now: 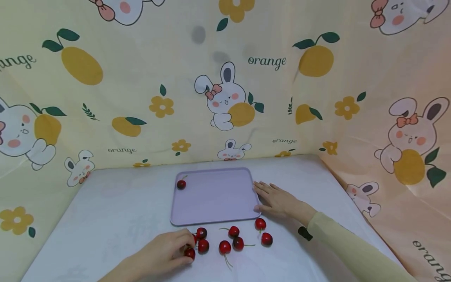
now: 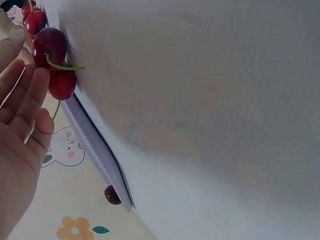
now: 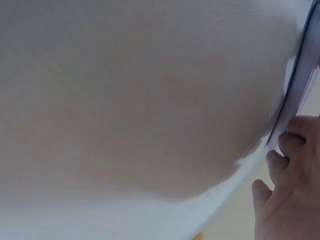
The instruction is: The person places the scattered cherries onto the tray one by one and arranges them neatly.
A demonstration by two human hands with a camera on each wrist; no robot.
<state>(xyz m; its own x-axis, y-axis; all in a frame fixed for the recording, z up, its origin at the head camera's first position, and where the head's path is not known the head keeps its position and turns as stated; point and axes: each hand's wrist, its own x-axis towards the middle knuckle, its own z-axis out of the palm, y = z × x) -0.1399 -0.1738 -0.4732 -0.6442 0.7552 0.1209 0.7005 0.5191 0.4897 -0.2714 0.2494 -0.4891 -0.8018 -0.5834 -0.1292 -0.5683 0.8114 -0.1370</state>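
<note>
Low over the front left cluster of cherries, my left hand (image 1: 163, 250) has its thumb and fingertips right at a dark red cherry (image 1: 189, 254). Its fingers look loosely bent in the left wrist view, with the fingertips beside a cherry (image 2: 49, 46) that has a green stem. Another cherry in this cluster is partly hidden behind the fingers. My right hand (image 1: 282, 201) lies with outstretched fingers against the right edge of a lilac tray (image 1: 215, 196). One cherry (image 1: 181, 184) with its stem sits in the tray's far left corner.
In front of the tray, several more cherries lie on the white table (image 1: 123, 211), including one (image 1: 224, 247) near the middle and one (image 1: 266, 239) at the right. A small black object (image 1: 305, 233) lies beside the right sleeve. Patterned cloth (image 1: 176, 78) walls the back and sides.
</note>
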